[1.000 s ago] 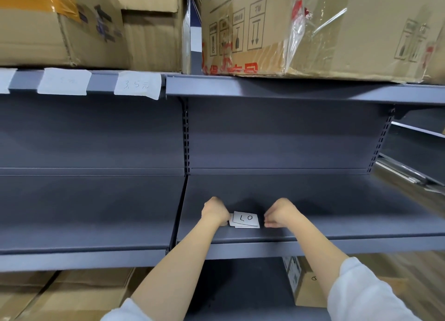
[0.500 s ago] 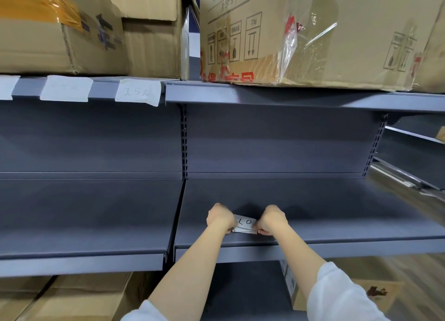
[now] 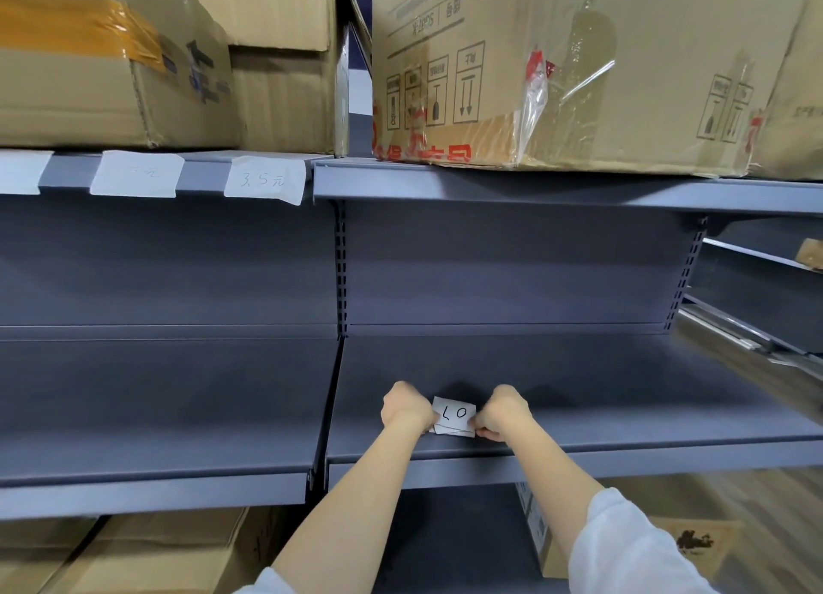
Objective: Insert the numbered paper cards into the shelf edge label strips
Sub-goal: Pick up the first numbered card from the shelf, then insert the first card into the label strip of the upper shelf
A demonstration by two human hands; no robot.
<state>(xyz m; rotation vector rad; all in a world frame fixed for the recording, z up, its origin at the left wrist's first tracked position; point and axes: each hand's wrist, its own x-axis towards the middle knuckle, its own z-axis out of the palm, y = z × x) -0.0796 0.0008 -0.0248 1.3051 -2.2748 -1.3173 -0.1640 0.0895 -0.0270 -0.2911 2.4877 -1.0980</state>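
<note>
Holding a small stack of numbered paper cards (image 3: 455,419) between both hands, you had it low over the front part of the middle shelf (image 3: 623,406), right bay, just behind its front edge. The top card read "L0" or "10" seen upside down; which, I could not tell. Your left hand (image 3: 406,408) was closed on the stack's left end and your right hand (image 3: 503,413) pinched its right end, fingertips at the lower corner, as if you were peeling one card free.

On progress: three cards sat in the upper shelf's left label strip (image 3: 200,170), one marked "3.5" (image 3: 264,180), one with faint writing (image 3: 137,175), one cut off by the frame edge (image 3: 22,171). The upper right strip (image 3: 556,188) was bare, and so were both middle-shelf strips, left (image 3: 156,498) and right (image 3: 645,462). I judged most of the job was left, with the strip right below your hands the likely next target.

Around you, cardboard boxes (image 3: 556,68) loaded the top shelf, one with loose plastic wrap (image 3: 534,90) hanging near the bare upper strip; it might have got in the way there. More boxes (image 3: 156,553) sat under the middle shelf. Nothing blocked the middle strips, though your own forearms crossed the right one.
</note>
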